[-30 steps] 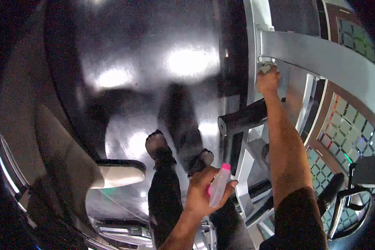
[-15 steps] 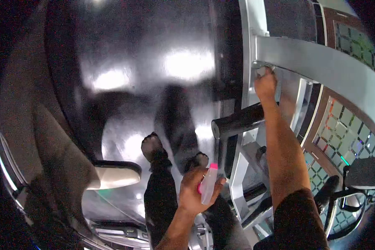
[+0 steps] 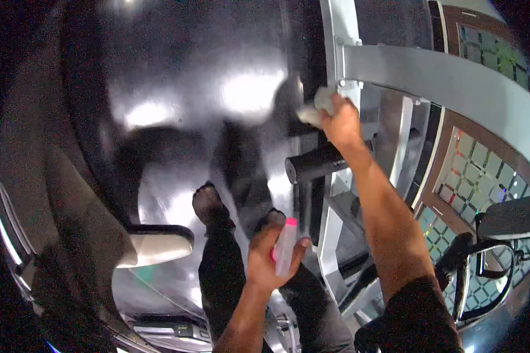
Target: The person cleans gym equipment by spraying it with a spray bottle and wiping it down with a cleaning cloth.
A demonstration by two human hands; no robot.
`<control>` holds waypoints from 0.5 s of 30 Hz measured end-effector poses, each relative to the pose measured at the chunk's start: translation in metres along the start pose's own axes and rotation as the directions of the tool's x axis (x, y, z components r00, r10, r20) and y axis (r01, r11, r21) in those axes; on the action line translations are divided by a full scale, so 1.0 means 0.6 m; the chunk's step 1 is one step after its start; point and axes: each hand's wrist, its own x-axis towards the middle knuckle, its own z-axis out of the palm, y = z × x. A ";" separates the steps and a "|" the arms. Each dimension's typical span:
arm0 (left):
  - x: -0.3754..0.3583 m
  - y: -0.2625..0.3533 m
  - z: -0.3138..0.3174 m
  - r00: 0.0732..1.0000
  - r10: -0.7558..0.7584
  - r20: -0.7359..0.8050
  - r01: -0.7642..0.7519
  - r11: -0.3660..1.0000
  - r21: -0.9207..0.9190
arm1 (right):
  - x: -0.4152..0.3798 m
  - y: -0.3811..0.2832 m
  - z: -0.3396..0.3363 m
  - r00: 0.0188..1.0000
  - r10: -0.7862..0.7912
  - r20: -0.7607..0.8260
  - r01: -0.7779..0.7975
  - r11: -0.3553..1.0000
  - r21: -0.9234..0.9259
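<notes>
My left hand (image 3: 264, 257) is wrapped round a translucent plastic bottle (image 3: 285, 253) with a pink end, and a second bit of pink shows beside my fingers. In my right hand (image 3: 343, 122) is a pale cloth (image 3: 317, 109), bunched at the fingers with one corner hanging free. This hand is out in front of the grey metal frame (image 3: 343, 47), just left of its upright. Below it, a black padded roller (image 3: 315, 165) sticks out from the frame.
A grey crossbeam (image 3: 436, 70) runs to the right from the upright. At lower left is a dark seat pad with a pale end (image 3: 162, 247). My feet (image 3: 211, 203) stand on the shiny floor (image 3: 176, 170). Patterned tile panels (image 3: 480, 170) and a black-handled bar (image 3: 459, 259) are at right.
My right hand has come away from the frame's joint, moving left with the cloth, which now shows more fully. My left hand keeps hold of the bottle. The view has shifted slightly.
</notes>
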 end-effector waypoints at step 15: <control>-0.010 -0.013 -0.027 0.996 -0.004 -0.088 0.010 0.998 0.066 | -0.006 0.096 -0.196 0.860 0.195 -0.472 -0.279 0.953 -0.115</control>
